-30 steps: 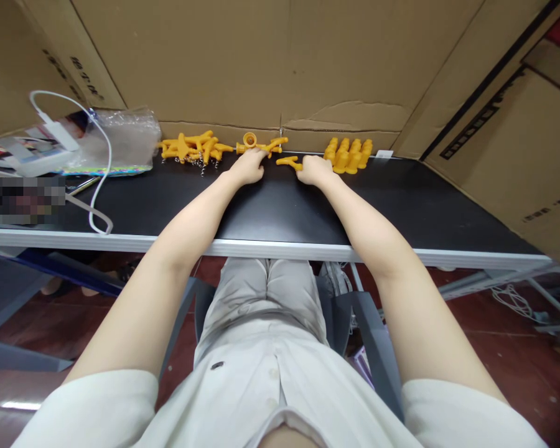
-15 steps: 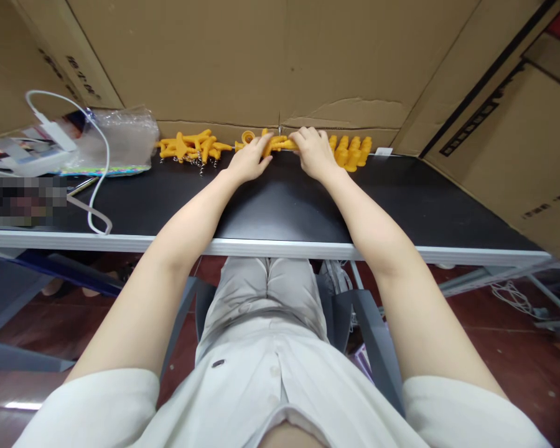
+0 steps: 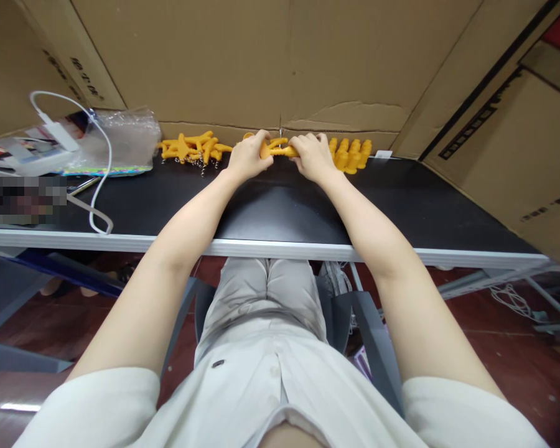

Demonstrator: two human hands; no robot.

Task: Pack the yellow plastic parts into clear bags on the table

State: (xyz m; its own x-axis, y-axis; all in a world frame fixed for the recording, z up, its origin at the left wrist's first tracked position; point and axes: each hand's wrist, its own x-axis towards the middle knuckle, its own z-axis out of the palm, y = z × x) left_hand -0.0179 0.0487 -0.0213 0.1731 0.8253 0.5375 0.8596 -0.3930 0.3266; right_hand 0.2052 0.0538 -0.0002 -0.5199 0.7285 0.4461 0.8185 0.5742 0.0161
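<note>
My left hand (image 3: pixel 251 155) is closed around the left end of a yellow plastic corkscrew part (image 3: pixel 282 151). My right hand (image 3: pixel 313 155) grips the other end of the same line of yellow plastic, so the part spans the gap between my hands near the back of the table. Fingers cover most of it, and I cannot tell whether it is one piece or two joined. Another slim yellow piece (image 3: pixel 277 142) shows just behind it. Left of my left hand lies a pile of yellow corkscrew pieces (image 3: pixel 191 148) with metal spirals. Several yellow bottle-shaped sleeves (image 3: pixel 352 155) stand upright right of my right hand.
The black table (image 3: pixel 284 205) has a silver front edge and a cardboard wall (image 3: pixel 261 62) behind it. At the left are a clear plastic bag (image 3: pixel 126 137) and a white cable (image 3: pixel 107 149). A small white label (image 3: pixel 383 154) lies near the sleeves.
Both hands have lowered slightly towards me with the yellow part. My left fingers have closed more around its left end, and the round yellow cup behind them is now mostly covered.
</note>
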